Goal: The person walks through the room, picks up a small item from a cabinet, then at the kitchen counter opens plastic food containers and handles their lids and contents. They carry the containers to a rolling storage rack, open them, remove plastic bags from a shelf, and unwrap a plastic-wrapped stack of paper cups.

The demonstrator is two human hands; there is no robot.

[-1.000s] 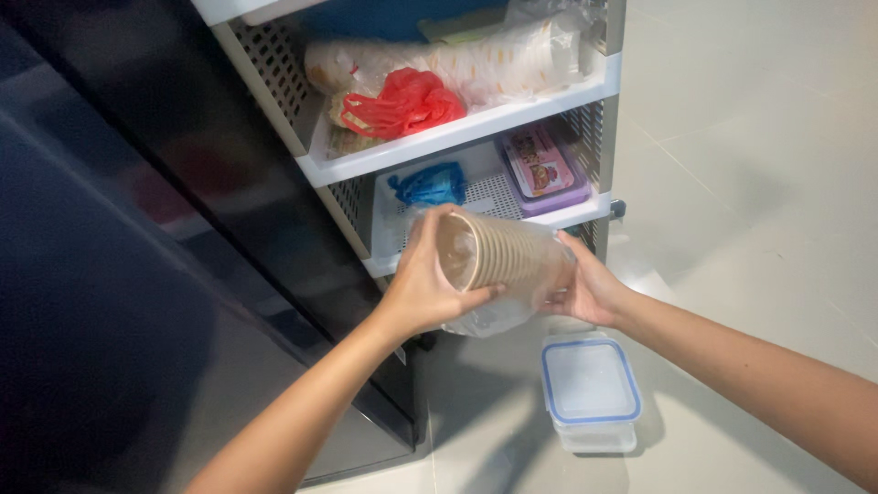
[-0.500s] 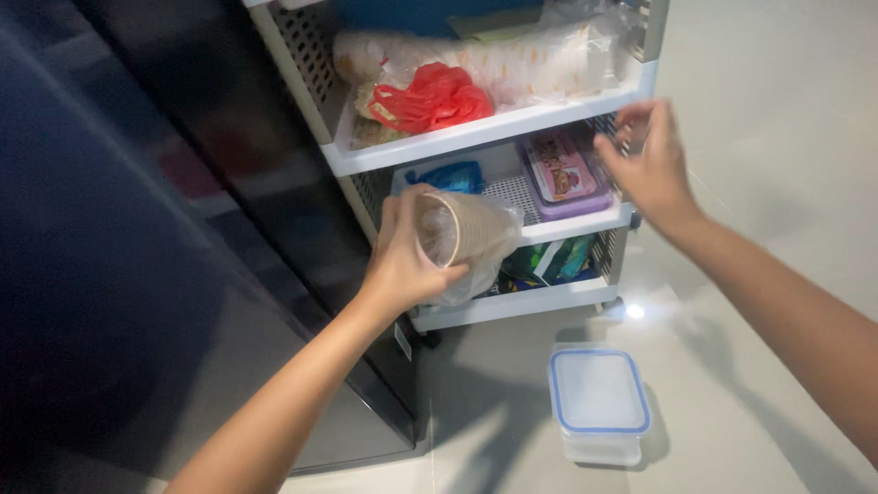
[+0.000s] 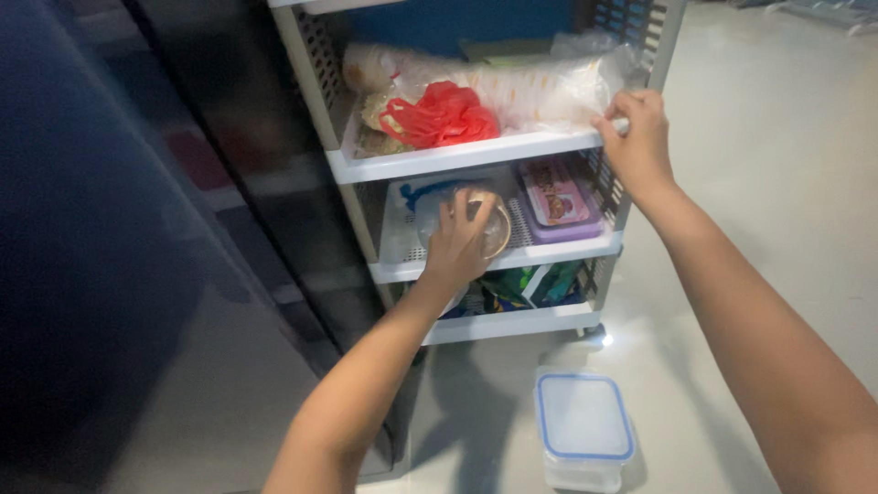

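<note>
The left hand (image 3: 460,240) grips a clear round plastic container (image 3: 474,220), already well inside the middle tier of the white plastic shelf rack (image 3: 476,155) but not released. The right hand (image 3: 636,137) clasps the upper shelf's edge.

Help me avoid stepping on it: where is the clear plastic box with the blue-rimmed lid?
In the head view, the clear plastic box with the blue-rimmed lid sits on the pale floor, lower right of centre, just in front of the white plastic shelf rack.
</note>
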